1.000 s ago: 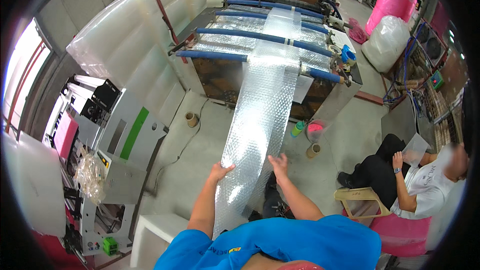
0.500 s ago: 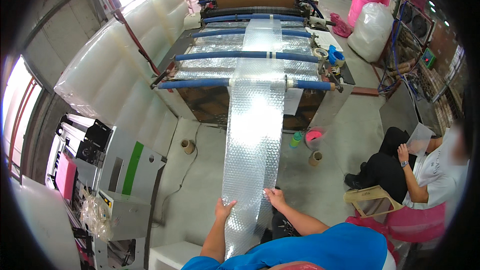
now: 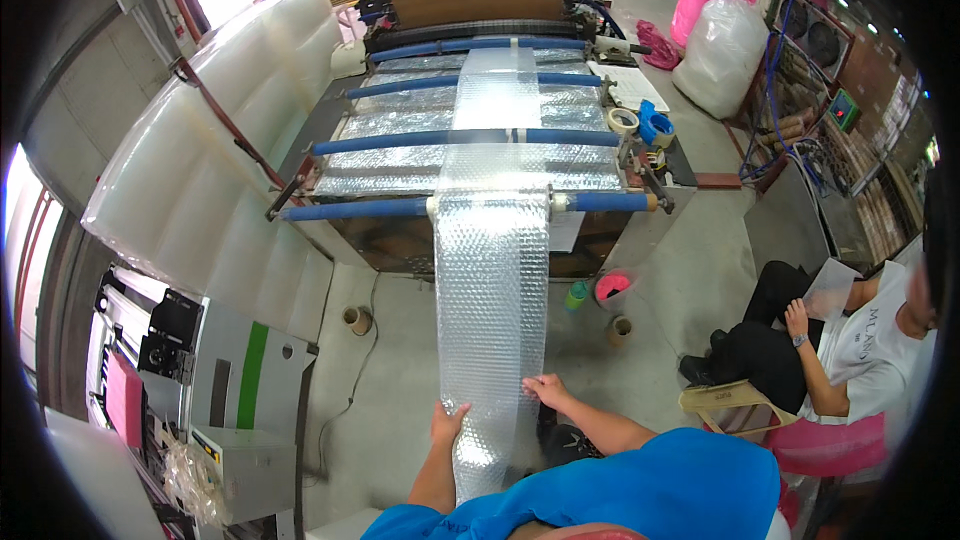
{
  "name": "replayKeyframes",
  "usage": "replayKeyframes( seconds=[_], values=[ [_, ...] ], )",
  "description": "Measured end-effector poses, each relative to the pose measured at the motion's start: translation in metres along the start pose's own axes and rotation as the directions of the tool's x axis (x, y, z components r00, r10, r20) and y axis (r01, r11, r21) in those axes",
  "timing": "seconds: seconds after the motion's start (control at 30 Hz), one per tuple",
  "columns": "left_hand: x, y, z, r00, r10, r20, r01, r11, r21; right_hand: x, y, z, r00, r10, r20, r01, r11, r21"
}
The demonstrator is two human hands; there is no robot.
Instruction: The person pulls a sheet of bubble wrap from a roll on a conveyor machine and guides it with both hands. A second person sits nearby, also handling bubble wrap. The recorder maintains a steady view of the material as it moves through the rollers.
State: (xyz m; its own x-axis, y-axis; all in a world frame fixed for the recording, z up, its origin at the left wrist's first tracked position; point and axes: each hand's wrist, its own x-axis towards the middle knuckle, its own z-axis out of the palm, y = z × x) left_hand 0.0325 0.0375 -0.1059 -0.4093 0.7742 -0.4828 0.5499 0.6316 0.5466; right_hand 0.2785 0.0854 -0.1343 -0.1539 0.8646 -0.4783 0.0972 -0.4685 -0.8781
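A long strip of clear bubble wrap [image 3: 490, 310] hangs down from the front blue roller [image 3: 350, 210] and runs toward me. My left hand [image 3: 449, 422] holds its left edge, thumb on top and the other fingers mostly hidden under the film. Slightly farther out, my right hand [image 3: 545, 389] pinches the right edge, fingers closed on it. Below my hands the strip continues down and passes out of sight behind my blue sleeve and body.
Silvery film lies under the blue rollers of the machine [image 3: 400, 145]. Tape rolls [image 3: 655, 127] sit at its right corner. Cardboard cores [image 3: 356, 319] stand on the floor. At right a person [image 3: 840, 340] sits holding a clear sheet. Grey equipment [image 3: 245, 470] stands at left.
The view has tilted and shifted, so the machine appears lower and further left. Both hands keep their hold on the bubble wrap's edges, nearly in the same place.
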Motion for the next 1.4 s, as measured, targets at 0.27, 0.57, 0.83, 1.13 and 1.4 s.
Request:
replayKeyframes(
  seconds=[0.27, 0.57, 0.83, 1.13, 1.4],
  values=[
    [0.082, 0.045, 0.006, 0.945, 0.281, -0.169, -0.285, 0.959, 0.000, 0.051, -0.082, -0.015, 1.000, -0.019, -0.001, 0.019, 0.989, 0.147],
    [0.079, 0.056, -0.032, 0.883, 0.446, 0.148, -0.401, 0.879, -0.257, -0.007, -0.145, 0.029, 0.774, -0.229, -0.590, 0.254, 0.966, -0.041],
    [0.012, -0.031, -0.035, 0.967, 0.125, 0.220, -0.073, 0.971, -0.229, -0.053, -0.061, 0.053, 0.955, -0.187, -0.229, 0.233, 0.953, 0.194],
    [-0.067, -0.016, -0.079, 0.949, 0.250, -0.193, -0.304, 0.891, -0.337, -0.111, -0.071, 0.071, 0.997, 0.076, -0.011, -0.075, 0.995, 0.069],
    [-0.107, 0.008, -0.134, 0.933, 0.309, -0.186, -0.360, 0.756, -0.547, -0.170, -0.119, 0.075, 0.994, 0.025, 0.106, -0.065, 0.916, 0.396]
  ],
)
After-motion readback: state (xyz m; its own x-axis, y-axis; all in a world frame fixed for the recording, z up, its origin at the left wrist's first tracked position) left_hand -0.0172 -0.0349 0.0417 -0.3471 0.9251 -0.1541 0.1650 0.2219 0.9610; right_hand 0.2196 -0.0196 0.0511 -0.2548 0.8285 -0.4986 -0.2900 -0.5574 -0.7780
